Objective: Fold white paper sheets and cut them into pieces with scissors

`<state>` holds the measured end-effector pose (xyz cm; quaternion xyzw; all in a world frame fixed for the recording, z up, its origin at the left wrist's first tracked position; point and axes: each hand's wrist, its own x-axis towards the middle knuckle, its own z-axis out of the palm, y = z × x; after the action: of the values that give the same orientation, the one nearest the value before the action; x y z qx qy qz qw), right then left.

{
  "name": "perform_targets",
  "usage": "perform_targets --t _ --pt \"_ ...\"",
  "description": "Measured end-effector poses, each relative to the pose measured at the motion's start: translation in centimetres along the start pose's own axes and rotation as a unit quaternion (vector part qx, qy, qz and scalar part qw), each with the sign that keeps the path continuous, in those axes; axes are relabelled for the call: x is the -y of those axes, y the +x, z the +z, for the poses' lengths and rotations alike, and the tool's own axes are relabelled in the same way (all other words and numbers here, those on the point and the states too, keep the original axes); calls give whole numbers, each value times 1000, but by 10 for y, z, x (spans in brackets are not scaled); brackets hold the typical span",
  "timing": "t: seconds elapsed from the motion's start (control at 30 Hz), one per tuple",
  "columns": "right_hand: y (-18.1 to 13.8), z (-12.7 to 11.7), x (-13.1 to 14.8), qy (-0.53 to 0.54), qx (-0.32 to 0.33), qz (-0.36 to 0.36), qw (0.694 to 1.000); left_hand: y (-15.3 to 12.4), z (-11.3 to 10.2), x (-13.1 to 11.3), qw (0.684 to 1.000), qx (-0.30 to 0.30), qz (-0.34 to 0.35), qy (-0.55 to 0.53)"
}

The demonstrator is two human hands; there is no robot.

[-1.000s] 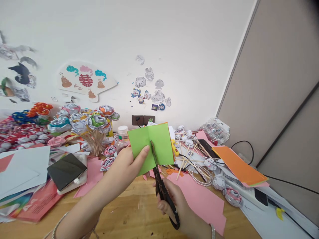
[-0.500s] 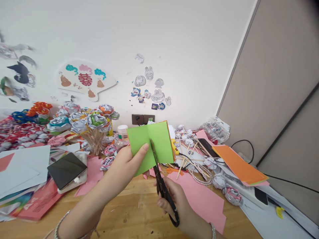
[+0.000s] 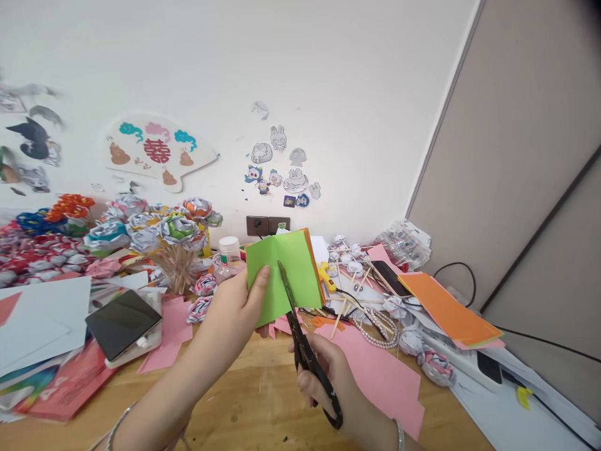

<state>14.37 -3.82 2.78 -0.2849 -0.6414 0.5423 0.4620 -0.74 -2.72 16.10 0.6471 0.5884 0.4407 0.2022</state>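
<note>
My left hand [image 3: 241, 299] pinches a stack of creased green paper [image 3: 303, 269] by its left part, thumb on the front face. Orange sheets peek out along the stack's right edge. In my right hand [image 3: 328, 369] are black scissors [image 3: 305, 351], fingers around the handles. Their blade points up and lies across the front of the green paper, close to the middle crease; whether it is cutting, I cannot tell. Both hands are above the wooden table [image 3: 248, 401].
Pink sheets [image 3: 385, 376] lie right of my hands, with a pearl string [image 3: 380, 332], a yellow glue gun [image 3: 326, 275] and wooden sticks behind. Orange paper [image 3: 446, 307] sits further right. At left are a black tablet-like device [image 3: 123, 324], paper flowers [image 3: 178, 232] and a jar [image 3: 229, 250].
The green paper has turned slightly and my left thumb has slid left, away from the scissors. The scissors' tip has shifted a little left. The whole view has moved slightly.
</note>
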Motion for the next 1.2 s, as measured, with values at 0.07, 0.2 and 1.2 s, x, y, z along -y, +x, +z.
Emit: perform_targets --t 0.07,0.2,1.2 --pt "0 1 1 13 2 -3 1000 -1 0 -1 1000 6 -3 -4" --pt "0 3 6 32 13 -22 999 -2 4 1 998 48 -13 -36" --pt "-1 8 22 15 -28 34 999 -1 27 13 986 109 -54 -113"
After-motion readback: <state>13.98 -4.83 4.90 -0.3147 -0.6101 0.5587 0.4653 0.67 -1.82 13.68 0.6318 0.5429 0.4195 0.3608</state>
